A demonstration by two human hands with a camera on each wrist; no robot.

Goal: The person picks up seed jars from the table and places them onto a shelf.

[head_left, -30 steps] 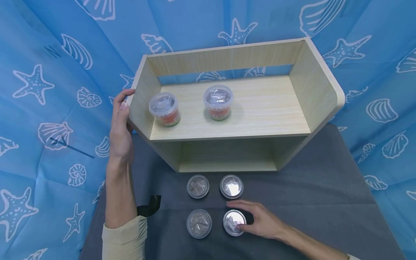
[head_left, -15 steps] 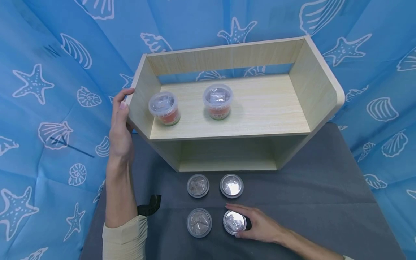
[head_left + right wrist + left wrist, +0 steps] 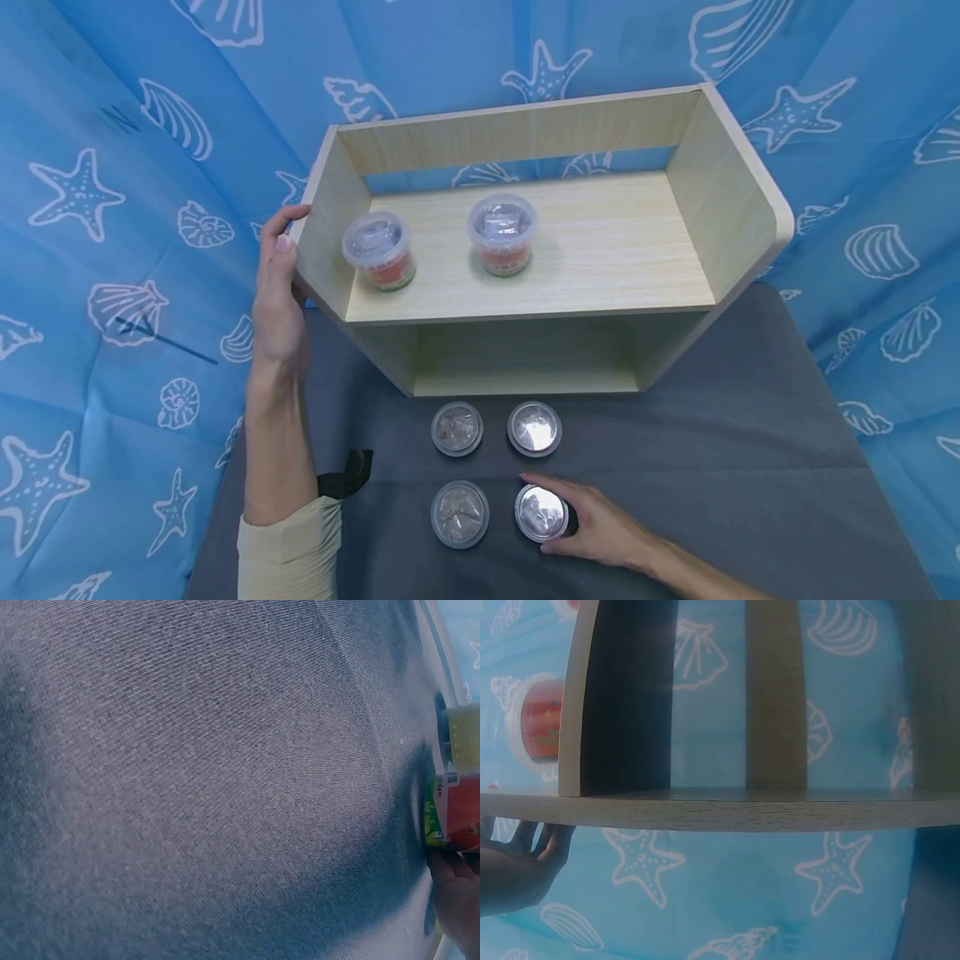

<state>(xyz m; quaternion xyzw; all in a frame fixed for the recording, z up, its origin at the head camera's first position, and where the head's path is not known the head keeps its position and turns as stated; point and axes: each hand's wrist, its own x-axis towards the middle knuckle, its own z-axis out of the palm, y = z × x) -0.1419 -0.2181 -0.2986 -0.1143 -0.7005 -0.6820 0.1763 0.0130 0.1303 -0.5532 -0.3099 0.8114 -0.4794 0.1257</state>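
My left hand [image 3: 281, 308] holds the left side panel of a pale wooden two-tier shelf [image 3: 600, 250]. In the left wrist view, fingers [image 3: 551, 840] touch the panel's outer face. On the upper board stand two red-labelled plastic tubs with clear lids, the left tub [image 3: 381, 250] and the middle tub [image 3: 502, 237]. Several more lidded tubs stand on the grey cloth in front. My right hand [image 3: 592, 525] has its thumb and forefinger round the front right tub [image 3: 542, 512]. Its red and green label [image 3: 457, 814] shows in the right wrist view, thumb or finger against it.
Left of the held tub is the front left tub [image 3: 460, 515]. Behind stand the back left tub [image 3: 457, 429] and back right tub [image 3: 535, 430], close to the shelf's front. A blue seashell curtain [image 3: 150, 292] hangs behind. A black strap [image 3: 347, 475] sits by the left sleeve.
My right thumb has moved off the top of the front right tub to its near side, and the hand has closed round it. The left hand and the shelf have stayed put.
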